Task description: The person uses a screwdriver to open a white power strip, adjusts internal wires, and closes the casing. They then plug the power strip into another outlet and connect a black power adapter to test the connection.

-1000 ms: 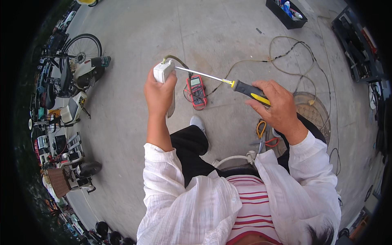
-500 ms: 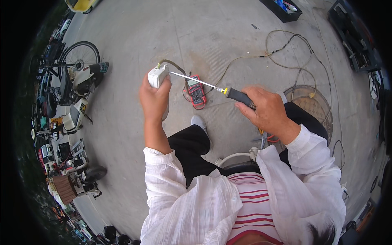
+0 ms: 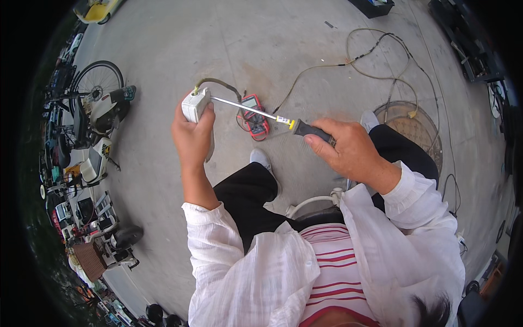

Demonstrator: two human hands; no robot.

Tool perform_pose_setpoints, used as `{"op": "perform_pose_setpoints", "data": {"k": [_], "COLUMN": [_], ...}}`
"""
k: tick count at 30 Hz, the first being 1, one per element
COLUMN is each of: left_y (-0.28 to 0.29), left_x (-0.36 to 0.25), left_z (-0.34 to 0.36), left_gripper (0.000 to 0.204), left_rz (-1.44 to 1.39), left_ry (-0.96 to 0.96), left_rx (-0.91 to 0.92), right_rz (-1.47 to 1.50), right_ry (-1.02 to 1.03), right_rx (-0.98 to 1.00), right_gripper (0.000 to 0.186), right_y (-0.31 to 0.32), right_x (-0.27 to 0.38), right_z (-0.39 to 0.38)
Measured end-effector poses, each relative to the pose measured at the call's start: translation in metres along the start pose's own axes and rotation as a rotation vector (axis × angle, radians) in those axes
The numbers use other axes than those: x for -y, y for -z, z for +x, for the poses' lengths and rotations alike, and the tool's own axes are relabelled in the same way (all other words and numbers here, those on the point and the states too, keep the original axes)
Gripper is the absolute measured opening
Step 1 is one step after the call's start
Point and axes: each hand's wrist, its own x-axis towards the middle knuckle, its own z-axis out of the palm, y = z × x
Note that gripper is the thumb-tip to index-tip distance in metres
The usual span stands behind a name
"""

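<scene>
My left hand point(image 3: 190, 131) is closed round a white power strip point(image 3: 194, 106), held up on end, with its cable point(image 3: 220, 82) coming out of the top and arching over to the right. In my right hand point(image 3: 348, 150) is a screwdriver point(image 3: 310, 132) with a dark handle and a yellow collar. Its long metal shaft points left, and the tip meets the strip's right side near the top. Below the shaft a red multimeter point(image 3: 253, 117) lies on the floor, its dark leads bunched over it. Most of the strip's lower part is hidden behind my left hand.
A long cord point(image 3: 348, 61) loops across the concrete to a yellowish plug near a round manhole cover point(image 3: 406, 122). Parked scooters and a bicycle point(image 3: 98, 84) line the left side. A black bin point(image 3: 373, 6) stands at the far right. My shoe point(image 3: 261, 159) is below the multimeter.
The whole scene has shifted somewhat left in view. Both hands keep their grips, and the screwdriver tip stays against the power strip's side.
</scene>
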Motion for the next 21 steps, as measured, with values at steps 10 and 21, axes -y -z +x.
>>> {"op": "perform_pose_setpoints", "data": {"k": [10,21], "left_y": [-0.007,-0.013], "left_x": [-0.011,-0.004], "left_z": [0.0,-0.006], "left_gripper": [0.038,0.039], "left_rz": [0.156,0.026], "left_ry": [0.081,-0.078], "left_rx": [0.03,0.038], "right_rz": [0.095,1.005], "right_ry": [-0.137,-0.887], "right_rx": [0.092,0.567], "right_gripper": [0.029,0.031], "right_y": [0.019,0.038], "right_x": [0.006,-0.009], "right_z": [0.014,0.013]}}
